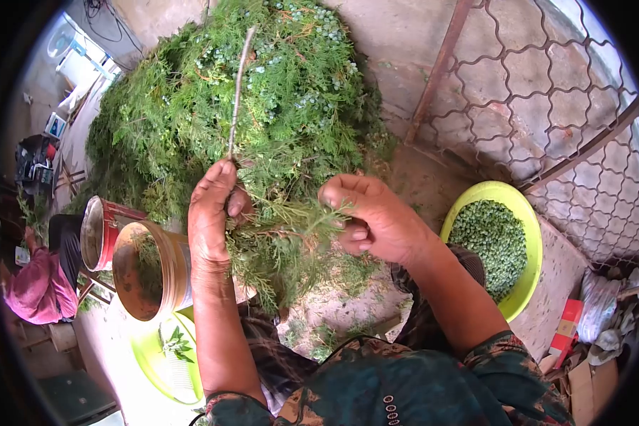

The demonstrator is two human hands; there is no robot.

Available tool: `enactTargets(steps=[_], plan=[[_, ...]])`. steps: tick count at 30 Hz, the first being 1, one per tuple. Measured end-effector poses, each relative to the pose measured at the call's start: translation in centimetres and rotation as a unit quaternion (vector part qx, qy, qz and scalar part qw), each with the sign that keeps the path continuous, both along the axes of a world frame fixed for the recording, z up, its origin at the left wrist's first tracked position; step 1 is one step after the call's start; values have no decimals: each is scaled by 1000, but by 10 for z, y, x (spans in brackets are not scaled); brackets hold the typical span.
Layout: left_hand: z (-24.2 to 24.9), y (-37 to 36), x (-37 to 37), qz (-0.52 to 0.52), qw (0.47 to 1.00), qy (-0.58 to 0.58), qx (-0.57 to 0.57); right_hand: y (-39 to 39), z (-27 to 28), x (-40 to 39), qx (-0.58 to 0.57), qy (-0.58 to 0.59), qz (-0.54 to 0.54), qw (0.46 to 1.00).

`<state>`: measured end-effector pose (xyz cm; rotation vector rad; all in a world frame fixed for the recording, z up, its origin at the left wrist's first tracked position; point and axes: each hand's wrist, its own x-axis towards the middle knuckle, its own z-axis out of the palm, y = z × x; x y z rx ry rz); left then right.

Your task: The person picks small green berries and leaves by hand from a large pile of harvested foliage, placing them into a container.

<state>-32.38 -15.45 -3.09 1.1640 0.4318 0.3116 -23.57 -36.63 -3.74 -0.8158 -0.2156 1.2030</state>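
My left hand (216, 206) is closed around the woody stem of a juniper branch (273, 259). Its bare cut end points up and away, while the leafy part hangs down between my arms. My right hand (376, 220) is at the right side of that foliage, fingers curled and thumb pressed in. Green sprig tips touch its fingertips; whatever is pinched there is too small or hidden to name. Beyond both hands rises a large heap of juniper branches (227, 106) with pale bluish berries. To the right stands a yellow-green basin (536, 266) holding many green berries (486, 241).
At left are a tan bucket (174, 270) with some greenery, a red bucket (106, 234) and a bright green basin (145, 362). Another person (42, 284) in a pinkish top sits farther left. A metal mesh gate (518, 92) leans at right, near a red box (566, 326).
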Motion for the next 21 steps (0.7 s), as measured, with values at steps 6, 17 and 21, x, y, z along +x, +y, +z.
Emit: enactTargets(steps=[6, 17, 21], plan=[[1, -7, 6, 54, 997, 48, 40, 0, 4, -2, 26, -40, -8, 999], [1, 12, -7, 73, 993, 46, -86, -16, -2, 24, 111, 100, -217, 965], [-7, 14, -5, 53, 994, 50, -78, 0, -14, 3, 46, 84, -101, 990]])
